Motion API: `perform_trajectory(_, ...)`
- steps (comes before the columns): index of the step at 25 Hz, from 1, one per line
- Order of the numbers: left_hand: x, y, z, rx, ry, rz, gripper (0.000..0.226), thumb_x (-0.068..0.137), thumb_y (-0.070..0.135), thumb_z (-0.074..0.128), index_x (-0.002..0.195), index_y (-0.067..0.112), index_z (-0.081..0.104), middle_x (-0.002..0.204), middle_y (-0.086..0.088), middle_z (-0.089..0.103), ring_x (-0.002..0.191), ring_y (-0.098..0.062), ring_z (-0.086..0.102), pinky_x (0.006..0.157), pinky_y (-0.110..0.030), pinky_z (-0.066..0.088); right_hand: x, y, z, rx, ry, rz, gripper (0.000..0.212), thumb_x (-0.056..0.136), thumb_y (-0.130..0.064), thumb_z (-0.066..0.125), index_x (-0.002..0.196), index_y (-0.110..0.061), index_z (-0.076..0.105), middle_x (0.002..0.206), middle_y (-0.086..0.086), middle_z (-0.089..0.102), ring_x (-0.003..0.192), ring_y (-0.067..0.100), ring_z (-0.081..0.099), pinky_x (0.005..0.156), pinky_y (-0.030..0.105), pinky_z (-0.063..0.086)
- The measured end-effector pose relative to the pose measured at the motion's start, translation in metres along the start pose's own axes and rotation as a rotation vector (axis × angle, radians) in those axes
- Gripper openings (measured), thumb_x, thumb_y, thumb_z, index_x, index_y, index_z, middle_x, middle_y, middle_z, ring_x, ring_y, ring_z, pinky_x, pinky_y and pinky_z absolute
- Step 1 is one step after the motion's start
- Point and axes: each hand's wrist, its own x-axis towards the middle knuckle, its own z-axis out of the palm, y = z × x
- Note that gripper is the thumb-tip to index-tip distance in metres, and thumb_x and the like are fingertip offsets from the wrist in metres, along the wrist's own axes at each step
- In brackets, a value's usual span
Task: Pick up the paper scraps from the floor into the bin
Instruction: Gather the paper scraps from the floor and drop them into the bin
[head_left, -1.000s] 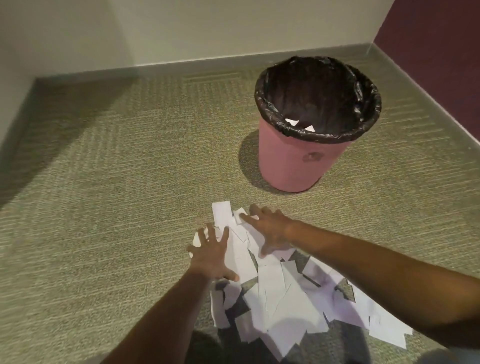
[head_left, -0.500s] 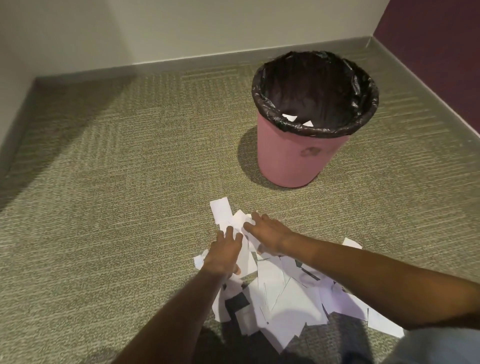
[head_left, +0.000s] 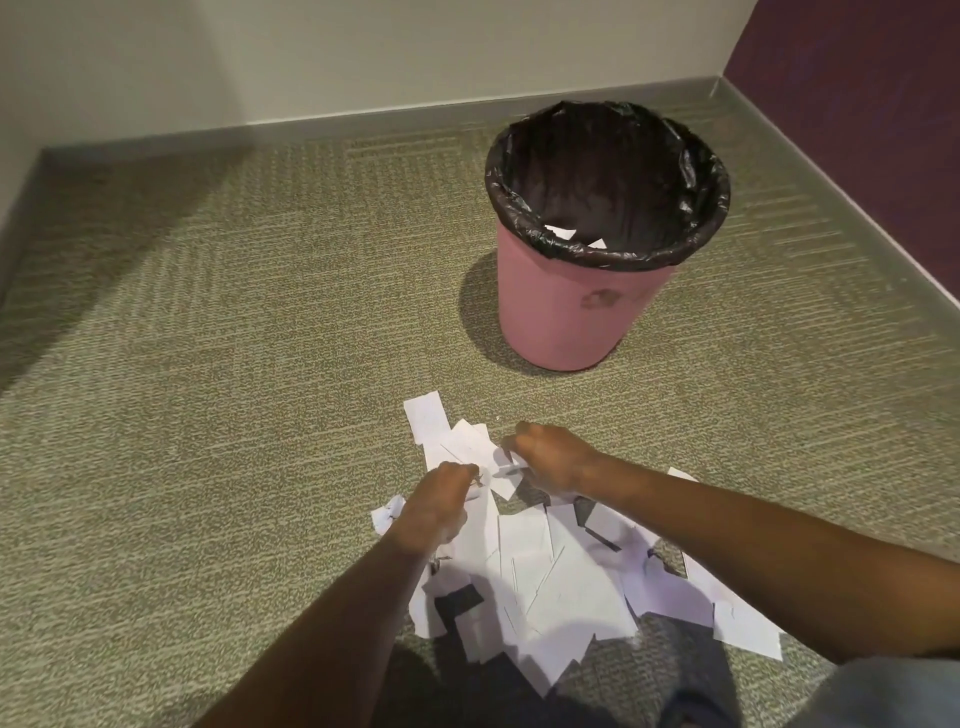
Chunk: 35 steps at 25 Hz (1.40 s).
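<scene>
While the left hand (head_left: 439, 506) curls its fingers round paper scraps (head_left: 561, 587) at the pile's far end, the right hand (head_left: 550, 457) just beside it does likewise, w/ a white bit caught under its fingers. Rest of the pile spreads back from both hands toward the person, overlapping on the carpet (head_left: 208, 415). One loose piece (head_left: 426, 415) lies just beyond the hands, apart from them. Further beyond & slightly right stands the bin (head_left: 571, 322): pink, upright, well apart, black liner (head_left: 608, 182) folded over its rim, white bits (head_left: 561, 231) inside.
</scene>
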Motion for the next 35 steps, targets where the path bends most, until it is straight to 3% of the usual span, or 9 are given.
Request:
perform_trajectory(3,0.006,0.0,-0.01,-0.17,-0.006,-0.072,0.05,0.075,-0.002,0.055,0.119,0.022,0.061,0.121,-0.01,0.061,0.106,-0.027,0.061,0.083,-0.025,0.048,-0.005,0.004,-0.007,0.056,0.042,0.013,0.038,0.092,-0.007,0.06,0.128,-0.014,0.056,0.125,0.01,0.055,0.104,0.028,0.058,0.075,0.027,0.038)
perform_trajectory(6,0.012,0.002,-0.039,-0.29,0.039,-0.1,0.039,0.075,0.0,0.064,0.107,0.022,0.065,0.106,-0.014,0.065,0.087,-0.026,0.067,0.064,-0.02,0.044,-0.012,0.01,-0.021,0.105,0.104,0.043,0.032,0.092,-0.011,0.061,0.123,-0.014,0.057,0.119,0.009,0.056,0.104,0.027,0.057,0.078,0.032,0.044)
perform_trajectory(10,0.013,0.025,-0.094,-0.352,0.127,-0.059,0.034,0.076,-0.001,0.071,0.105,0.017,0.067,0.097,-0.007,0.066,0.078,-0.02,0.067,0.058,-0.029,0.051,-0.02,0.013,-0.051,0.137,0.207,0.067,0.022,0.091,-0.019,0.064,0.112,-0.015,0.059,0.112,0.008,0.06,0.1,0.027,0.058,0.078,0.037,0.049)
perform_trajectory(13,0.007,0.052,-0.138,-0.34,0.195,0.013,0.028,0.076,-0.008,0.064,0.095,0.013,0.066,0.08,-0.01,0.07,0.056,-0.017,0.069,0.05,-0.041,0.058,-0.022,0.007,-0.082,0.162,0.326,0.064,0.017,0.088,-0.022,0.066,0.103,-0.019,0.059,0.108,0.006,0.06,0.095,0.026,0.058,0.073,0.036,0.048)
perform_trajectory(16,-0.008,0.068,-0.184,-0.327,0.285,0.058,0.027,0.077,-0.012,0.058,0.084,0.012,0.066,0.071,-0.011,0.068,0.051,-0.02,0.065,0.037,-0.032,0.051,-0.031,-0.001,-0.123,0.214,0.424,0.058,0.017,0.086,-0.016,0.068,0.095,-0.024,0.057,0.103,0.0,0.058,0.094,0.022,0.056,0.074,0.036,0.049)
perform_trajectory(21,-0.032,0.075,-0.25,-0.344,0.444,0.084,0.03,0.076,-0.006,0.066,0.101,0.012,0.07,0.096,-0.007,0.067,0.081,-0.022,0.06,0.061,-0.029,0.045,-0.049,-0.017,-0.189,0.24,0.588,0.067,0.013,0.083,-0.014,0.074,0.092,-0.014,0.064,0.097,0.002,0.062,0.088,0.019,0.058,0.07,0.038,0.052)
perform_trajectory(29,-0.043,0.096,-0.339,-0.603,0.652,0.131,0.036,0.075,0.0,0.072,0.109,0.013,0.068,0.105,-0.006,0.062,0.094,-0.029,0.062,0.08,-0.048,0.057,-0.066,-0.002,-0.27,0.459,0.895,0.15,0.016,0.086,-0.014,0.072,0.1,-0.013,0.065,0.1,0.001,0.062,0.076,0.012,0.061,0.048,0.009,0.044)
perform_trajectory(33,-0.003,0.106,-0.358,-0.56,0.774,0.125,0.036,0.072,0.0,0.071,0.104,0.016,0.07,0.111,-0.01,0.066,0.1,-0.027,0.063,0.08,-0.04,0.057,-0.055,0.03,-0.283,0.431,1.021,0.243,0.015,0.084,-0.015,0.071,0.097,-0.015,0.066,0.095,0.004,0.068,0.08,0.021,0.066,0.06,0.035,0.057)
perform_trajectory(35,0.02,0.111,-0.36,-0.531,0.803,0.102,0.037,0.075,0.0,0.069,0.108,0.018,0.068,0.117,-0.012,0.063,0.107,-0.03,0.059,0.085,-0.042,0.055,-0.047,0.044,-0.283,0.411,1.016,0.286,0.013,0.083,-0.015,0.071,0.095,-0.015,0.066,0.095,0.005,0.068,0.084,0.022,0.064,0.064,0.038,0.056)
